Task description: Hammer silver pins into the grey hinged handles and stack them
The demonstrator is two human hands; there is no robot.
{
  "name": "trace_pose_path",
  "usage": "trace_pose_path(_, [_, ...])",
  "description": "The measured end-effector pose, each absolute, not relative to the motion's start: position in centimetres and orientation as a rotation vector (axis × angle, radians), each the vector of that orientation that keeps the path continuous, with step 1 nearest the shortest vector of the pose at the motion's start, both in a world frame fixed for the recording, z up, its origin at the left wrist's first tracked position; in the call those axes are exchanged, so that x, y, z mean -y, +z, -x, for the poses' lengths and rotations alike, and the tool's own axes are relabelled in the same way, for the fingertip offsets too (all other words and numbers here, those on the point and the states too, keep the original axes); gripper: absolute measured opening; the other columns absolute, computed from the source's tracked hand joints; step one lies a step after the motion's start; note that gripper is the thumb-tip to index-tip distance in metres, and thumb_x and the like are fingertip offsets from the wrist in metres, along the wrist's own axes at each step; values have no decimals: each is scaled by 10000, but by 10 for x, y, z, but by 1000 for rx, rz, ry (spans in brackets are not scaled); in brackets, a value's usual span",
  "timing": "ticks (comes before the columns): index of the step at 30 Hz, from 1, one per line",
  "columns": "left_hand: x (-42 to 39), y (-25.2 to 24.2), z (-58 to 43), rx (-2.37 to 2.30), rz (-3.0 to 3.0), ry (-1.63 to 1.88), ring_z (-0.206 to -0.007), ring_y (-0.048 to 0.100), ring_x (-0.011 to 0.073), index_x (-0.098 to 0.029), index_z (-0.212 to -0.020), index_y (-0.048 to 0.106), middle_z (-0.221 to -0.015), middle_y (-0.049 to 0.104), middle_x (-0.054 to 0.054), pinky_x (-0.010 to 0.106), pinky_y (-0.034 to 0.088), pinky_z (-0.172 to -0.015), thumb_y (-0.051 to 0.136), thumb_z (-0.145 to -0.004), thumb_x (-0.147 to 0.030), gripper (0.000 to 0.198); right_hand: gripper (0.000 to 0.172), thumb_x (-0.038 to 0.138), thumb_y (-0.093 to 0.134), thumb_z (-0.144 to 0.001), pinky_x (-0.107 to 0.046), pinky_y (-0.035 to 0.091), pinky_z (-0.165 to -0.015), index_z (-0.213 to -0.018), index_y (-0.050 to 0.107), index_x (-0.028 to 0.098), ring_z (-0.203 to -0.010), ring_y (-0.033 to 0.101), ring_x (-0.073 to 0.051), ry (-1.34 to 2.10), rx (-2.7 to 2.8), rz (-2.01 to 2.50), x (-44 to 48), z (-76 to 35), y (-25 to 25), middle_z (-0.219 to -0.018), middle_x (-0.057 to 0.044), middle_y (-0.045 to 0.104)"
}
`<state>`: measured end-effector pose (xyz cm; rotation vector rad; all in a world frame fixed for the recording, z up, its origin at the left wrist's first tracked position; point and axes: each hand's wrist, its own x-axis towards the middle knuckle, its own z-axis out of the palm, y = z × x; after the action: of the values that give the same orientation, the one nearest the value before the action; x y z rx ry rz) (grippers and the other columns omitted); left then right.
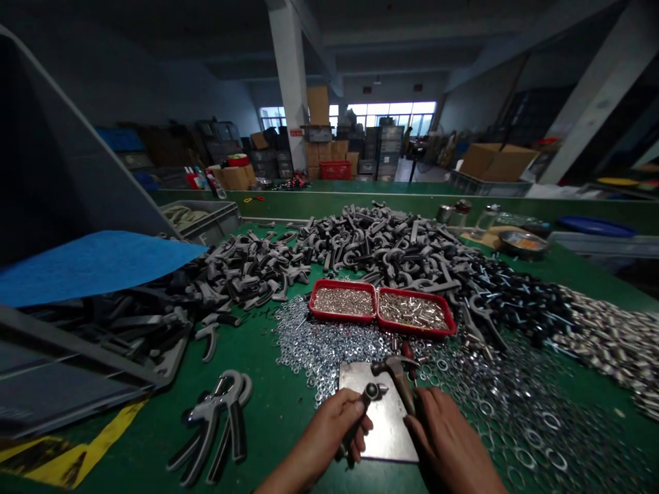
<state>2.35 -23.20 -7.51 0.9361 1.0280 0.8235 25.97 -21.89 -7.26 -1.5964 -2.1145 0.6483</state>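
Note:
My left hand [334, 429] is closed around a dark grey handle part [366, 398], holding its top end with a small metal fitting over a steel plate [381, 425] on the green table. My right hand [445, 439] grips the wooden handle of a small hammer [396, 370], whose metal head hangs above the plate's far edge. Both hands are at the near edge of the table, close together.
Two red trays [381, 302] of small metal parts sit beyond the plate amid scattered washers [309, 343]. A large heap of grey handle parts [360, 247] fills the table's middle. Assembled hand grippers [216, 418] lie at left near a tilted grey crate [77, 370]. Springs [612, 343] pile up at right.

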Motion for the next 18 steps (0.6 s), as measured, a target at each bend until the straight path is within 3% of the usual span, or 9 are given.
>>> trace_pose_path(3, [227, -64, -24, -920, -911, 769, -524, 603, 112, -165, -984, 532, -897, 696, 65, 244, 461, -477, 575, -858, -561, 417, 307, 401, 477, -934, -463, 509, -806, -1137, 553, 183, -925, 682, -320, 871, 2070, 1722, 214, -261, -84, -1019, -138, 692])
trace_pose_path(6, [218, -68, -28, -989, -968, 640, -412, 531, 90, -164, -888, 518, -772, 676, 41, 220, 380, -385, 590, -804, -588, 438, 307, 426, 467, -919, -439, 519, -829, -1055, 584, 176, -924, 691, -305, 1104, 1982, 1641, 196, -262, -75, -979, -118, 720])
trace_pose_path(8, [215, -76, -27, -1027, -998, 574, -370, 480, 74, -170, -854, 506, -720, 663, 29, 210, 332, -354, 568, -800, -586, 424, 350, 474, 486, -912, -429, 517, -872, -1056, 602, 177, -970, 677, -299, 1136, 1930, 1543, 188, -268, -62, -1019, -110, 723])
trace_pose_path(13, [218, -82, -21, -1063, -1069, 517, -414, 443, 47, -178, -925, 504, -822, 674, 33, 187, 316, -373, 533, -844, -501, 334, 459, 518, 472, -951, -419, 519, -937, -1302, 553, 231, -1060, 666, -292, 1102, 1961, 1513, 204, -295, -16, -1222, -109, 697])
trace_pose_path(18, [209, -63, -38, -1073, -1155, 491, -425, 409, 58, -201, -973, 489, -795, 634, 5, 192, 301, -381, 483, -896, -477, 287, 442, 521, 510, -933, -424, 545, -961, -1301, 615, 301, -1150, 654, -326, 1081, 2065, 1481, 231, -306, 27, -1324, -102, 671])
